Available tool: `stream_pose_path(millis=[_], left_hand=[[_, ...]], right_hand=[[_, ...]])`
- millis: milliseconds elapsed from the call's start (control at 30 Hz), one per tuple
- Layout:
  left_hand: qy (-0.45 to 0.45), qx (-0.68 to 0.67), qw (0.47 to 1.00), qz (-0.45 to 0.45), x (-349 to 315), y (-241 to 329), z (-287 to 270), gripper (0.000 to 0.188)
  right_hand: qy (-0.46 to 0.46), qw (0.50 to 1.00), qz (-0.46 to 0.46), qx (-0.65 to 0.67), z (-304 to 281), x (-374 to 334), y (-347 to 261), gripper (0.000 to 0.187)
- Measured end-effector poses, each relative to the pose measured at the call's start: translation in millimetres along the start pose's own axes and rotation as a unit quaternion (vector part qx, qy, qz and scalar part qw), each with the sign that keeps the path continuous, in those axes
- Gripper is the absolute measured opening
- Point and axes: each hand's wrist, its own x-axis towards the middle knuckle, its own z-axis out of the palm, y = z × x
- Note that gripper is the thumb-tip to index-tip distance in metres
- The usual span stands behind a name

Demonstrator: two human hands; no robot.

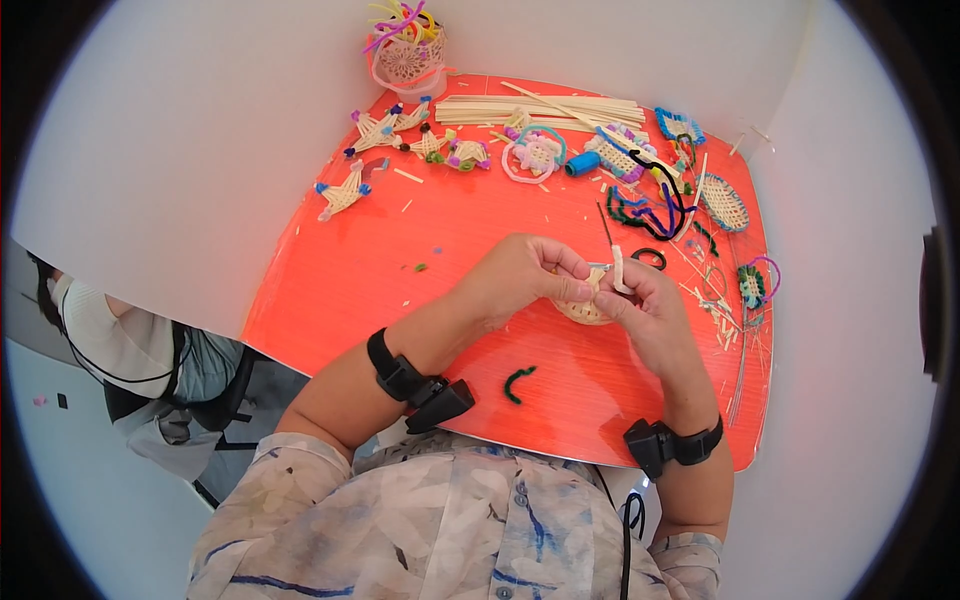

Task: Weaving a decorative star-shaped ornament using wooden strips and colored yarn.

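Over the right half of the red table, both my hands meet at a small oval woven piece of pale strips [584,313]. My left hand [530,272] is closed, with thumb and fingertips pinching its upper edge. My right hand [648,308] is closed on its right side, thumb against the weave. Out of the right hand's fingers stands a white fuzzy pipe cleaner [618,266]. Beside it a thin dark stick [604,222] points up and away. The fingers cover most of the piece's upper part. A short dark green pipe cleaner [517,384] lies nearer to me.
Pale flat strips [540,110] lie along the back. Star-shaped woven pieces [376,130] sit at the back left, below a pink basket [405,62] of pipe cleaners. A blue spool [582,164] and an oval woven piece [724,203] are farther right. White partitions [640,40] enclose the table.
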Motion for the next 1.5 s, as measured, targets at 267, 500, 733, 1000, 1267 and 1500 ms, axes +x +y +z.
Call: stream_pose_path(millis=[267, 500, 733, 1000, 1267, 1500], left_hand=[[-0.024, -0.026, 0.999, 0.007, 1, -4, -4, 0.011], [-0.005, -0.048, 0.999, 0.017, 1, -1, -2, 0.013], [0.002, -0.041, 0.999, 0.000, -2, 0, 7, 0.012], [-0.021, -0.042, 0.999, 0.009, -5, -1, 12, 0.013], [-0.027, -0.025, 0.999, 0.025, -4, -6, 14, 0.015], [-0.020, -0.042, 0.999, 0.018, -4, -3, 15, 0.013]], right_hand=[[-0.006, 0.999, 0.033, -0.005, 0, -1, -5, 0.008], [0.056, 0.998, 0.020, 0.034, 4, -2, -3, 0.010], [0.090, 0.995, 0.005, 0.046, 8, 2, -8, 0.011], [0.107, 0.994, -0.032, 0.018, 12, -2, -12, 0.009], [0.118, 0.991, -0.027, 0.050, 9, 0, -11, 0.010], [0.102, 0.994, -0.012, 0.036, 7, 0, -13, 0.008]])
